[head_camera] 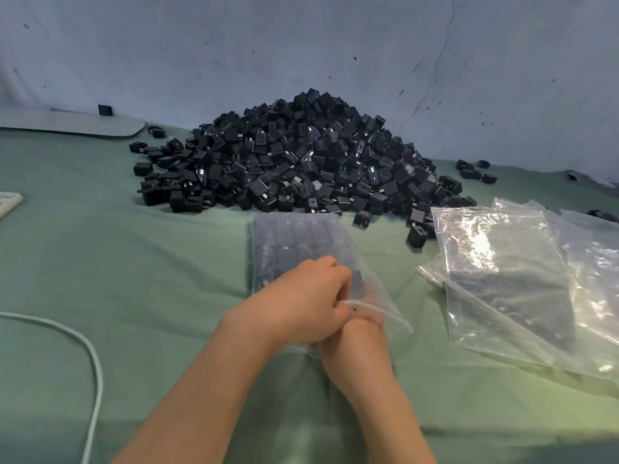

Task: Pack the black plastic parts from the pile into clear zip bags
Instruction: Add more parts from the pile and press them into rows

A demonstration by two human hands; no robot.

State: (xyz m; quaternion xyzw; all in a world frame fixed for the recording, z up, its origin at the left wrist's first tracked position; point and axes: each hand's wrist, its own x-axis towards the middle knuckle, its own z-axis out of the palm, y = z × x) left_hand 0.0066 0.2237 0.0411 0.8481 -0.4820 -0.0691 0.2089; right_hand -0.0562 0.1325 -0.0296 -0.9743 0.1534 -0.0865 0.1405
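Filled zip bag (294, 239) lies flat on the green cloth (134, 262) straight ahead of me, its far end just short of the pile. Through the cloudy plastic I make out dark blocks in what looks to be rows. Individual shapes are too blurred to count.

My left hand (301, 303) sits knuckles-up over the near end of the bag, fingers curled, pinching the zip strip. A short run of that strip shows past my fingers to the right.

My right hand (355, 343) comes up from below, touching the left. Its fingers are tucked under the left hand and the bag mouth, so I cannot tell how they lie or what they hold.

Pile of black parts (294, 159) is heaped against the wall (301, 45), with strays scattered at both edges.

Empty bags (502, 269) overlap in a loose stack on my right, near the pile's right foot. Glare hides how many, and the frame cuts off the far ones.

White cable (90, 356) curves along the left and runs out of frame at the bottom.
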